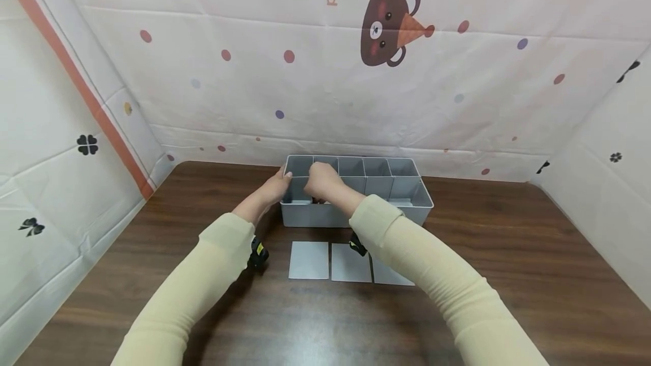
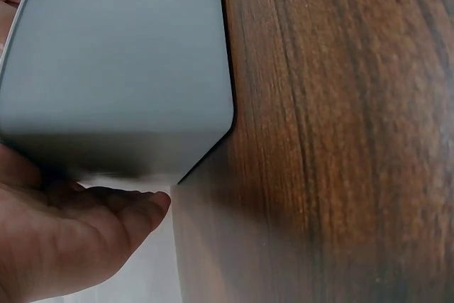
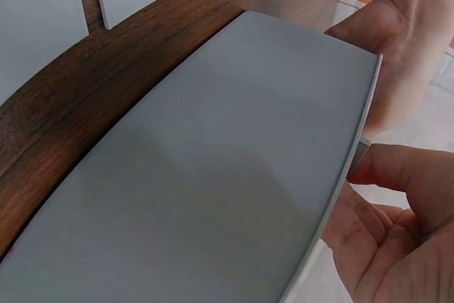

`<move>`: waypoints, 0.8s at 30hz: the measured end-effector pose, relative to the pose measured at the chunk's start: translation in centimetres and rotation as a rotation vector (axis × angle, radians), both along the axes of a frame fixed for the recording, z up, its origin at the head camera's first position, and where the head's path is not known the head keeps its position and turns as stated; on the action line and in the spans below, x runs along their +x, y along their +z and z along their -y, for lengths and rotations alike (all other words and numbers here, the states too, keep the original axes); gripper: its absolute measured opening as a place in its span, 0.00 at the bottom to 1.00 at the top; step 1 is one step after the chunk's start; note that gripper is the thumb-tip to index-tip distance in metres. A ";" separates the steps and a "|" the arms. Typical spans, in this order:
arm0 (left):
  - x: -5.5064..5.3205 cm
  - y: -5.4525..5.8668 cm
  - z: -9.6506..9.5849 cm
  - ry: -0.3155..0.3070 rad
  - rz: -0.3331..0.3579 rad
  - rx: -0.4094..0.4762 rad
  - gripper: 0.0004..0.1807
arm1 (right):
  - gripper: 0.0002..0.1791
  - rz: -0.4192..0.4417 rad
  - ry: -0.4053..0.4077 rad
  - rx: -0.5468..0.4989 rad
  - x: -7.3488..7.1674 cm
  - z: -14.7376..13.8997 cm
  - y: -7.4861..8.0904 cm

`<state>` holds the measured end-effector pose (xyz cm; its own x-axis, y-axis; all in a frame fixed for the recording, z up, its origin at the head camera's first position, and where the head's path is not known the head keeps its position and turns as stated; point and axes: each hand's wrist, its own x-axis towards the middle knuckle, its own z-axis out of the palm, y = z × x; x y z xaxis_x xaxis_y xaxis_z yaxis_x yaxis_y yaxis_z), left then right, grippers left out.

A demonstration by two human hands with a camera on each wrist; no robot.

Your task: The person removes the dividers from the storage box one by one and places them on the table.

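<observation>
A grey divided storage box (image 1: 317, 216) stands on the table, its back row split into several small compartments. At its left end, my left hand (image 1: 276, 186) grips the wall, thumb over the rim and fingers along the outer side; the left wrist view shows those fingers (image 2: 120, 218) against the end wall. Over the front row's left part, my right hand (image 1: 324, 181) reaches into the box with curled fingers. The right wrist view shows it pinching a thin grey divider (image 3: 360, 155), of which only a corner shows above the rim. Its lower part is hidden.
Three flat light-grey panels (image 1: 309, 260) lie in a row in front of the box, the rightmost partly under the right sleeve (image 1: 427, 253). A printed white cloth (image 1: 325, 89) hangs behind the brown wooden table (image 1: 508, 253).
</observation>
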<state>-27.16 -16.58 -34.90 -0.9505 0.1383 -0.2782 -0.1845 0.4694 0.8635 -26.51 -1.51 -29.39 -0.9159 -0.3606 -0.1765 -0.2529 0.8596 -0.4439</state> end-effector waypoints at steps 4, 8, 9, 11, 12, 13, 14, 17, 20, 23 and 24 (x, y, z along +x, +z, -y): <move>-0.1 0.2 -0.1 0.000 -0.001 0.004 0.33 | 0.08 0.004 -0.005 0.005 -0.1 -0.1 0.5; 0.0 0.0 -0.1 0.005 -0.001 0.002 0.33 | 0.09 0.006 -0.005 0.011 -0.2 0.1 0.7; 0.0 0.0 0.0 0.008 0.002 0.005 0.33 | 0.09 0.006 -0.005 0.012 -0.2 0.1 0.7; 0.0 -0.2 0.0 0.011 0.006 0.008 0.33 | 0.09 0.010 -0.004 0.015 -0.1 0.2 0.7; 0.0 -0.3 0.0 0.010 0.007 0.007 0.33 | 0.09 0.010 -0.003 0.015 -0.1 0.2 0.6; 0.0 -0.3 0.0 0.010 0.006 0.007 0.33 | 0.09 0.009 -0.002 0.016 -0.1 0.2 0.7; 0.0 -0.3 0.0 0.011 0.005 0.006 0.33 | 0.09 0.008 -0.002 0.016 0.0 0.2 0.7; 0.0 -0.3 0.0 0.011 0.001 0.004 0.33 | 0.09 0.006 -0.004 0.012 0.0 0.2 0.8; 0.0 -0.3 0.0 0.009 -0.005 0.005 0.32 | 0.09 0.004 -0.007 0.011 0.1 0.2 0.9; 0.1 -0.2 0.0 0.008 -0.007 0.007 0.32 | 0.09 0.003 -0.009 0.010 0.1 0.2 1.0; 0.1 -0.2 0.0 0.008 -0.007 0.006 0.32 | 0.09 0.002 -0.008 0.009 0.1 0.2 1.0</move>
<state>-27.03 -16.55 -35.06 -0.9535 0.1328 -0.2707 -0.1820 0.4625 0.8677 -26.43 -1.68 -28.42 -0.9185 -0.3512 -0.1820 -0.2446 0.8658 -0.4365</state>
